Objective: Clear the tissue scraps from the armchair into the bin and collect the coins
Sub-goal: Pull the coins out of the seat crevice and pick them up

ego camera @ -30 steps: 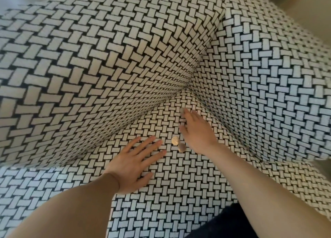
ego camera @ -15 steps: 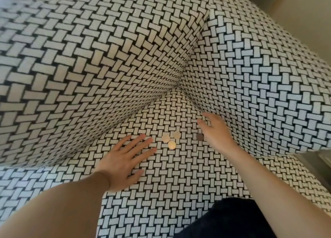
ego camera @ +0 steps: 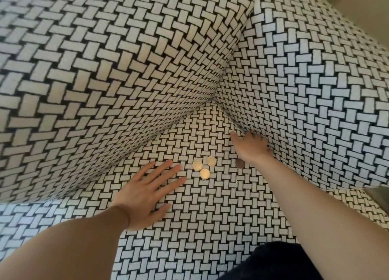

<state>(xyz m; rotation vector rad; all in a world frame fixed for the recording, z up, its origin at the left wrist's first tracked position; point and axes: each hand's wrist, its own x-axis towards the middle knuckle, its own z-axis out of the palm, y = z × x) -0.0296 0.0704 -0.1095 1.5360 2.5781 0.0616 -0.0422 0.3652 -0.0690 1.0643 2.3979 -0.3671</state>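
Three pale gold coins [ego camera: 204, 166] lie close together on the armchair seat [ego camera: 210, 216], which has a black-and-white woven pattern. A darker brown coin [ego camera: 239, 164] lies to their right, partly under my right wrist. My left hand [ego camera: 147, 193] rests flat on the seat, fingers spread, its fingertips just left of the gold coins. My right hand [ego camera: 250, 147] reaches into the crease between the seat and the right armrest, and its fingertips are hidden there. No tissue scraps or bin are in view.
The armchair backrest [ego camera: 105, 79] rises at the left and the right armrest [ego camera: 305, 111] at the right, meeting in a corner above the coins. A dark garment [ego camera: 273, 263] shows at the bottom edge. A beige wall or floor [ego camera: 362, 10] is at the upper right.
My right hand has moved right, off the coins and into the crease by the armrest. This uncovered the three gold coins and the brown coin. My left hand has stayed flat on the seat.
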